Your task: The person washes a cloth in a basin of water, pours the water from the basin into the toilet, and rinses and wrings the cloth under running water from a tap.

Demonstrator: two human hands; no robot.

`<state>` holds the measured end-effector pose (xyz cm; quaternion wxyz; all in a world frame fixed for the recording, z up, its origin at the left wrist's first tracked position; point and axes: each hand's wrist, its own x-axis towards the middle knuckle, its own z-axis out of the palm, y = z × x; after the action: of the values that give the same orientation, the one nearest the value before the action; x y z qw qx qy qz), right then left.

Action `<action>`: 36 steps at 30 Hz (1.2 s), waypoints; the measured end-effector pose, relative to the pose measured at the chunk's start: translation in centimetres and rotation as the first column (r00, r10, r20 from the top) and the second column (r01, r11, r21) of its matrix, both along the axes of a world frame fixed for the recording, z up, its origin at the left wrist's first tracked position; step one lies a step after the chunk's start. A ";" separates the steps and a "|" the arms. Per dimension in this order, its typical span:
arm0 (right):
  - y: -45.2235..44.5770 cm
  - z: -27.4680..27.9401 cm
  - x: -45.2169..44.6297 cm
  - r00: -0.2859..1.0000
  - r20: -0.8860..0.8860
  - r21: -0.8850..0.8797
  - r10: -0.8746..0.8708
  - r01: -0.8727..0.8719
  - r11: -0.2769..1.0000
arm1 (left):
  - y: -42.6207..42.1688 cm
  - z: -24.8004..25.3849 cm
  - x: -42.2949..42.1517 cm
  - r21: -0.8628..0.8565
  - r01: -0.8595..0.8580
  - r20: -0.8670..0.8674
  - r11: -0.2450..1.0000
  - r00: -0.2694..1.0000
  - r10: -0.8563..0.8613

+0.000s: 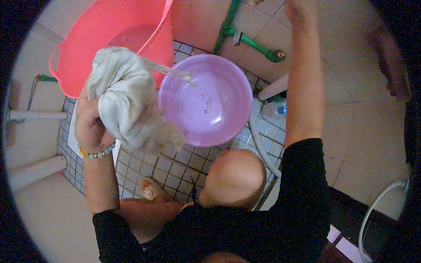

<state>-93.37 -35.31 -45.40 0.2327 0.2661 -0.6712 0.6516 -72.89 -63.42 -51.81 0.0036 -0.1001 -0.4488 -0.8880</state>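
My left hand (90, 125), with a beaded bracelet at the wrist, is closed around a bunched whitish cloth (123, 94). It holds the cloth up at the left, between the red tub and the purple basin. A thin pale strip (169, 71) trails from the cloth over the purple basin (175, 125), and the cloth's lower edge looks blurred. Inside the basin, a small printed label shows on the bottom. At the top edge, my right hand (299, 11) reaches toward the tiled wall, near the green pipe. Its fingers are cut off by the frame.
A large red tub (81, 48) with handles stands at the upper left. Green pipes (252, 42) run along the wall. Right of the basin are a grey hose (261, 147), a clear bottle (272, 109) and a white pipe (275, 87). Small tiles (171, 164) cover the floor.
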 end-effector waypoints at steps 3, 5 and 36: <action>0.8 -7.0 -2.6 0.951 0.006 -0.557 0.309 -0.254 0.791 | 0.3 0.2 0.2 0.005 -0.035 0.008 0.999 0.999 0.035; -0.8 -14.3 -2.7 0.838 0.375 -0.637 0.396 -0.078 0.767 | 0.6 0.4 0.3 0.000 -0.042 0.039 0.999 0.998 0.042; -2.4 -19.8 -6.1 0.797 0.547 0.724 0.255 -0.604 0.333 | 6.8 0.9 -5.1 -0.777 0.254 0.115 0.576 0.957 -0.267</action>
<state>-99.46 -37.69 -65.20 -0.2399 0.4008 -0.8370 0.2850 -78.00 -56.65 -50.86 -0.1674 -0.1628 -0.7713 -0.5922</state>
